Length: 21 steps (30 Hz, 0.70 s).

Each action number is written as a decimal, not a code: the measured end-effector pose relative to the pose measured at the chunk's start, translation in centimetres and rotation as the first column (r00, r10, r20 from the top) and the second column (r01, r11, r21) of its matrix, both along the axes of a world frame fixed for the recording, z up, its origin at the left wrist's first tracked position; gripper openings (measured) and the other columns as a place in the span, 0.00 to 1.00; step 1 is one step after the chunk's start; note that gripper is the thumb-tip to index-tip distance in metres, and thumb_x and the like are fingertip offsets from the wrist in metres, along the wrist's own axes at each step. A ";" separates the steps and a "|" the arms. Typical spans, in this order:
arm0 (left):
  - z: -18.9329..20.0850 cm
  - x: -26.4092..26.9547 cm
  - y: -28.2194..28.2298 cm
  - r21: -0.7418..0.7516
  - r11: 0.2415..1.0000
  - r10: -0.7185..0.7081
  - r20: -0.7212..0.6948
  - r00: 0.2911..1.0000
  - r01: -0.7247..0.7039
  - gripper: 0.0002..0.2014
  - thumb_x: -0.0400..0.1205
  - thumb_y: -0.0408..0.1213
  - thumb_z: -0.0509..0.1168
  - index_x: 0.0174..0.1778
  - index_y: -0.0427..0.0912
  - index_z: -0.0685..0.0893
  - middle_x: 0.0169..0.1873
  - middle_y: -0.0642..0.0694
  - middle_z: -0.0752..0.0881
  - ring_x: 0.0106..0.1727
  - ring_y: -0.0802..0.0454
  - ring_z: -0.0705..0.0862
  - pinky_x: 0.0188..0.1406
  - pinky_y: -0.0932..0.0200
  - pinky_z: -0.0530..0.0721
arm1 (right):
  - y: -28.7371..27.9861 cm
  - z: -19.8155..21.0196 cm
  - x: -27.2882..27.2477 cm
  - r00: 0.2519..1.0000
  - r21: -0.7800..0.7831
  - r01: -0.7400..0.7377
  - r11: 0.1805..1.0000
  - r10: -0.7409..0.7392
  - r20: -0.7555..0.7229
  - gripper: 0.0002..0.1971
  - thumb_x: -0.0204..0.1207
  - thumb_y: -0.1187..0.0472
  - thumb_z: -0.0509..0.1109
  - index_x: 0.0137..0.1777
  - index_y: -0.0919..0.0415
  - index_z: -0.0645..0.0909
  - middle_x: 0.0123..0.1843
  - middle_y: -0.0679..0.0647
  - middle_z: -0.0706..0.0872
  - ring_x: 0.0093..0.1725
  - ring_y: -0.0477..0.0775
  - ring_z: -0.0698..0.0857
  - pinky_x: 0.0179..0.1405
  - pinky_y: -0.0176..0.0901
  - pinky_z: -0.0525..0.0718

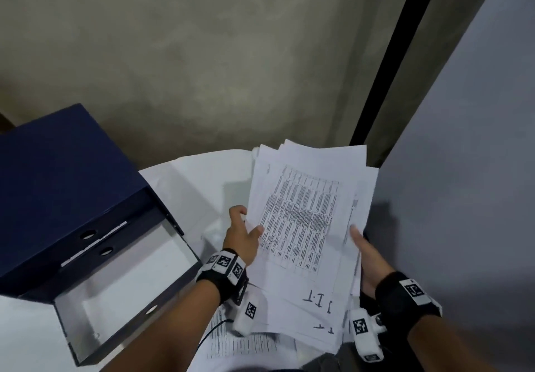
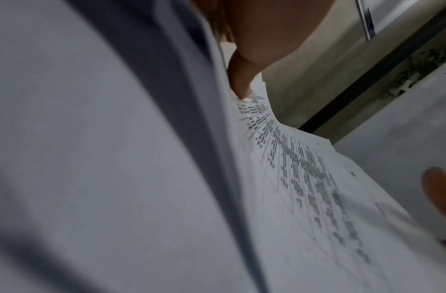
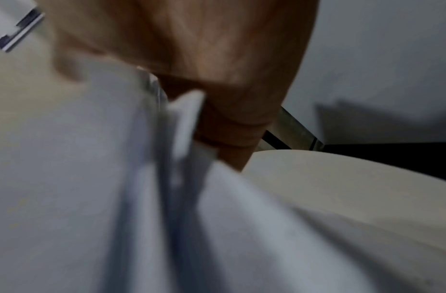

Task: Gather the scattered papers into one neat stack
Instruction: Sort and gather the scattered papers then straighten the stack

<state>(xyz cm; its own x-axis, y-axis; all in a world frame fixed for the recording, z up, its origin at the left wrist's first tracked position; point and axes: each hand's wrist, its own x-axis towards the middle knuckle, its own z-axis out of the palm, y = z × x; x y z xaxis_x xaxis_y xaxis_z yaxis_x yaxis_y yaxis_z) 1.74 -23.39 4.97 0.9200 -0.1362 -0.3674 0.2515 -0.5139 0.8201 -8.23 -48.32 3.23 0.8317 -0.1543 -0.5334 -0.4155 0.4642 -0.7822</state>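
An uneven bundle of white printed papers [image 1: 307, 221] is held up above the white round table [image 1: 197, 195], sheets fanned at their edges. My left hand [image 1: 243, 235] grips the bundle's left edge, thumb on the top sheet with a printed table. My right hand [image 1: 367, 256] grips the right edge, thumb on top and fingers hidden under the sheets. In the left wrist view my thumb [image 2: 239, 83] presses the printed sheet [image 2: 304, 178]. The right wrist view shows blurred sheet edges [image 3: 181, 126] against my fingers [image 3: 229, 123]. More printed sheets [image 1: 246, 345] lie on the table below.
An open dark blue file box [image 1: 95, 256] with a hinged lid stands on the table's left side, white inside. A grey wall [image 1: 463, 169] rises close on the right; a black strip [image 1: 390, 62] runs up beside it.
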 end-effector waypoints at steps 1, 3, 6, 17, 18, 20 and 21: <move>-0.2 -0.1 -0.4 -0.015 1.000 -0.001 0.003 1.000 0.001 0.20 0.85 0.38 0.63 0.66 0.50 0.59 0.67 0.33 0.79 0.61 0.39 0.81 0.54 0.57 0.73 | -0.1 -0.5 -0.1 1.000 -0.069 -0.021 0.997 0.020 -0.012 0.37 0.67 0.42 0.80 0.76 0.51 0.75 0.71 0.55 0.85 0.71 0.59 0.82 0.75 0.67 0.72; -0.9 -0.4 -0.7 -0.034 0.999 -0.010 0.009 1.000 0.010 0.21 0.84 0.39 0.64 0.65 0.55 0.58 0.66 0.32 0.81 0.66 0.37 0.81 0.56 0.56 0.75 | -0.2 -1.4 -0.5 0.999 -0.196 -0.038 0.980 0.030 -0.046 0.46 0.53 0.51 0.89 0.74 0.55 0.77 0.68 0.55 0.87 0.66 0.59 0.85 0.71 0.64 0.78; -1.9 -1.0 -0.7 -0.073 0.996 -0.041 -0.008 0.999 0.041 0.25 0.82 0.47 0.67 0.68 0.58 0.60 0.62 0.42 0.85 0.63 0.45 0.83 0.58 0.57 0.77 | -0.9 -2.4 -0.9 0.995 -0.327 0.020 0.945 -0.050 -0.085 0.30 0.69 0.72 0.78 0.72 0.62 0.78 0.65 0.59 0.87 0.61 0.59 0.87 0.64 0.56 0.81; -8.2 -5.6 4.9 0.616 0.774 0.059 -0.302 0.951 0.148 0.43 0.78 0.52 0.67 0.84 0.40 0.54 0.85 0.36 0.51 0.85 0.35 0.51 0.79 0.32 0.61 | -5.0 -4.3 -3.3 0.948 -0.508 0.173 0.843 -0.283 -0.146 0.13 0.74 0.77 0.72 0.49 0.57 0.81 0.51 0.59 0.88 0.55 0.62 0.84 0.66 0.60 0.78; -8.5 -5.9 5.3 0.655 0.747 0.131 -0.317 0.939 0.117 0.49 0.75 0.57 0.69 0.84 0.40 0.49 0.85 0.34 0.47 0.85 0.33 0.47 0.78 0.28 0.60 | -5.1 -4.3 -3.4 0.942 -0.510 0.187 0.840 -0.300 -0.148 0.13 0.74 0.78 0.71 0.48 0.59 0.81 0.51 0.60 0.87 0.53 0.61 0.84 0.65 0.58 0.78; -9.4 -6.0 6.2 0.692 0.719 0.254 -0.340 0.906 0.058 0.61 0.68 0.65 0.71 0.84 0.40 0.41 0.84 0.31 0.43 0.84 0.29 0.43 0.77 0.25 0.57 | -5.2 -3.7 -3.6 0.934 -0.506 0.213 0.836 -0.327 -0.146 0.14 0.74 0.78 0.71 0.54 0.62 0.81 0.60 0.67 0.86 0.53 0.62 0.83 0.61 0.55 0.79; -9.8 -5.9 6.6 0.692 0.721 0.293 -0.354 0.888 0.038 0.65 0.65 0.67 0.72 0.84 0.39 0.39 0.83 0.30 0.43 0.84 0.28 0.43 0.77 0.26 0.56 | -5.3 -3.4 -3.7 0.930 -0.511 0.224 0.830 -0.339 -0.141 0.15 0.74 0.78 0.71 0.57 0.64 0.80 0.63 0.67 0.85 0.53 0.62 0.82 0.58 0.50 0.81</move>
